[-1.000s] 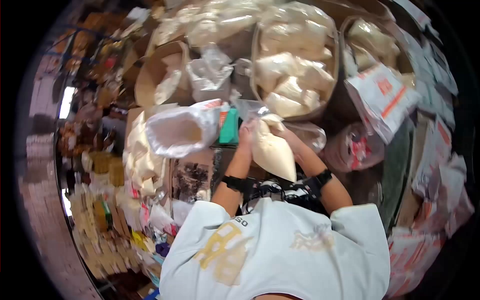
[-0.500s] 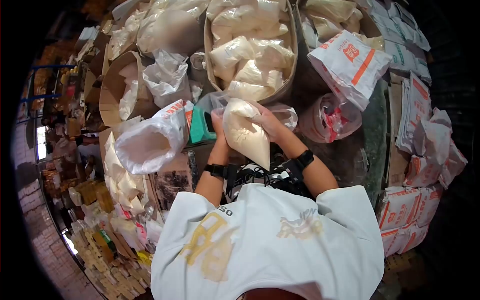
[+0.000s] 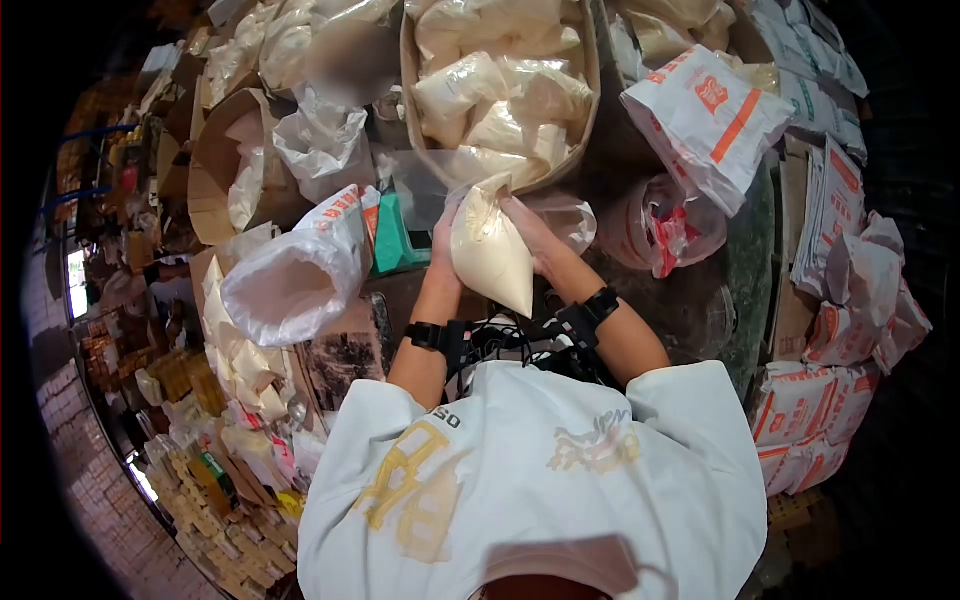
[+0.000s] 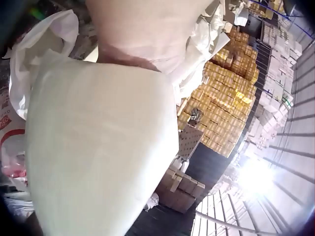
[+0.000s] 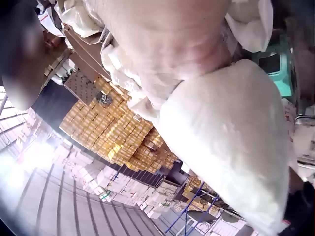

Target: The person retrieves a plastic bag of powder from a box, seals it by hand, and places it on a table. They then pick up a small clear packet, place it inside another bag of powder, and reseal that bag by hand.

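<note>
Between the two hands hangs a clear bag of cream-coloured powder [image 3: 492, 250], its pointed lower corner down toward the person's lap. The left hand [image 3: 447, 232] grips its left side and the right hand [image 3: 528, 232] its upper right side; the bag hides most of the fingers. Up close, the bag's smooth full side [image 4: 101, 142] fills much of the left wrist view, under the left hand [image 4: 142, 34]. In the right wrist view the bag [image 5: 231, 132] bulges below the right hand [image 5: 167, 44].
Beyond the hands stands a large carton [image 3: 592, 110] of filled bags. A green scale-like object [image 3: 393, 235] and an open white sack [image 3: 290, 290] are on the left. At the right are a red-printed sack [image 3: 710, 120] and a clear tub [image 3: 665, 235] with red plastic.
The bag has turned more upright between the hands, and its top now stands up narrow and gathered. The head view has shifted, so the surroundings sit further left than a second ago.
</note>
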`<state>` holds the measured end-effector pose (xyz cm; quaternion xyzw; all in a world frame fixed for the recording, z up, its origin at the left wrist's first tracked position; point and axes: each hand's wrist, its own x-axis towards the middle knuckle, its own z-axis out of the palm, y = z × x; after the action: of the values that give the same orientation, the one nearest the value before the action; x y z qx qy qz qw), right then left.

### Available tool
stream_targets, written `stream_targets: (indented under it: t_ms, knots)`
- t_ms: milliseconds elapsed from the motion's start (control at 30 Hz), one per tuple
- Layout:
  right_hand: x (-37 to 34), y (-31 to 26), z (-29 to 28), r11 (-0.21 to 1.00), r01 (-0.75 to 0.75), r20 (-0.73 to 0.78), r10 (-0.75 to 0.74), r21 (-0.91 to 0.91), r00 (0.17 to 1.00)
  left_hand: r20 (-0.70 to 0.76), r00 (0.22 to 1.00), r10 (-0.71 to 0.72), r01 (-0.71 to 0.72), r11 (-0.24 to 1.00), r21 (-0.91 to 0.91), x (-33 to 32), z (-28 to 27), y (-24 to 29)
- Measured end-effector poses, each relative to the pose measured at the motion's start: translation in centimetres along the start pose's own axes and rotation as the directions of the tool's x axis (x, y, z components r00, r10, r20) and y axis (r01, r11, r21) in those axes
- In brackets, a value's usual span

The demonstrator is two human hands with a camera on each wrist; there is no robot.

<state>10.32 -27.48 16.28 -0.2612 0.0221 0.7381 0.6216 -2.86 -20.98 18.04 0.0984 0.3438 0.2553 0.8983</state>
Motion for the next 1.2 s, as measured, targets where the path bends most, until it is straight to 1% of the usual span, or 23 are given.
stream_targets:
  t_ms: [67,100,133,167,200,267,300,333,433,500,533,567,633,667,733,767,800,833,900,933,1033,1100,1200]
  knots:
    - [-0.3,-0.2,0.5,0.994,0.033,-0.090,-0.042,-0.101,0.995,0.016,1.000,-0.015,0.015,1.000,0.001,0.5,-0.7,-0.4]
    - [0.7,0.7,-0.5,0.958,0.156,-0.094,-0.182,-0.239,0.979,0.036,0.999,0.004,-0.003,0.999,-0.036,0.6,-1.0,-0.7]
    - [2.1,2.1,-1.8,0.888,0.269,-0.077,-0.319,-0.373,0.945,0.056,0.998,0.024,-0.020,0.997,-0.073,0.8,-1.2,-1.2]
    - [2.9,2.9,-2.7,0.785,0.370,-0.039,-0.446,-0.497,0.894,0.076,0.996,0.045,-0.037,0.993,-0.109,0.9,-1.2,-1.6]
    - [1.9,1.5,-1.4,0.571,0.131,-0.165,-0.436,-0.810,0.884,-0.008,0.998,0.062,-0.062,0.993,-0.101,0.7,-0.1,-2.1]
    - [0.0,0.3,2.0,0.295,-0.044,-0.220,-0.597,-0.954,0.771,-0.024,0.999,0.040,-0.042,0.994,-0.101,0.8,-0.1,-2.6]
    - [-0.5,0.3,2.8,0.155,-0.154,-0.219,-0.673,-0.976,0.707,-0.035,0.999,0.030,-0.033,0.994,-0.102,0.8,-0.3,-2.8]
    - [0.3,0.6,1.2,0.224,-0.033,-0.181,-0.677,-0.974,0.713,-0.084,0.996,0.014,-0.021,0.996,-0.086,1.2,-1.8,-3.1]
    - [0.3,-0.1,2.7,0.084,-0.044,-0.094,-0.804,-0.995,0.587,-0.051,0.998,-0.030,0.027,0.998,-0.056,2.5,-6.1,-3.4]
    - [0.5,-1.5,2.5,0.247,0.018,-0.144,-0.618,-0.969,0.773,-0.047,0.997,-0.055,0.050,0.993,-0.103,1.9,-4.7,-3.4]
    - [0.6,-2.3,2.4,0.331,0.031,-0.149,-0.506,-0.943,0.849,-0.045,0.997,-0.067,0.061,0.990,-0.127,1.3,-3.8,-3.2]
    - [0.6,-3.0,2.5,0.366,0.016,-0.155,-0.434,-0.930,0.887,0.002,0.995,-0.104,0.103,0.987,-0.122,0.9,-3.4,-3.1]
    - [0.9,-4.3,2.8,0.430,-0.022,-0.156,-0.281,-0.903,0.947,0.096,0.980,-0.174,0.184,0.977,-0.106,0.3,-2.6,-2.6]
    - [1.8,-4.4,2.6,0.435,0.018,-0.089,-0.226,-0.900,0.970,0.092,0.976,-0.198,0.205,0.975,-0.081,0.4,-2.6,-2.5]
    - [2.0,-5.0,1.3,0.560,-0.079,-0.103,-0.012,-0.825,0.995,0.078,0.966,-0.248,0.251,0.967,-0.036,0.4,-2.8,-2.3]
    - [1.6,-5.7,1.8,0.609,-0.137,-0.098,0.096,-0.781,0.990,0.074,0.963,-0.260,0.265,0.963,-0.055,0.2,-2.6,-2.3]
    - [1.7,-6.3,1.8,0.563,-0.191,-0.114,0.170,-0.804,0.979,0.070,0.959,-0.273,0.278,0.958,-0.074,0.0,-2.6,-2.3]
    - [1.9,-6.1,1.6,0.549,-0.192,-0.104,0.188,-0.814,0.977,0.066,0.955,-0.288,0.293,0.951,-0.093,-0.3,-2.5,-2.3]
    - [2.2,-5.7,1.0,0.519,-0.191,-0.088,0.217,-0.833,0.972,0.048,0.959,-0.278,0.281,0.957,-0.076,0.6,-4.8,-2.8]
    - [2.4,-5.3,0.7,0.512,-0.186,-0.110,0.175,-0.839,0.978,0.041,0.961,-0.274,0.276,0.959,-0.068,1.1,-6.0,-3.0]
    - [3.2,-3.6,-0.2,0.496,-0.168,-0.160,0.060,-0.852,0.985,-0.005,0.953,-0.303,0.302,0.951,-0.069,0.9,-5.7,-2.6]
    - [3.9,-2.6,-1.2,0.501,-0.159,-0.184,0.000,-0.851,0.983,-0.011,0.956,-0.292,0.291,0.955,-0.055,0.7,-5.1,-2.3]
    - [4.4,-1.8,-2.5,0.479,-0.011,-0.091,-0.145,-0.878,0.985,0.000,0.954,-0.299,0.299,0.953,-0.044,0.3,-4.0,-2.0]
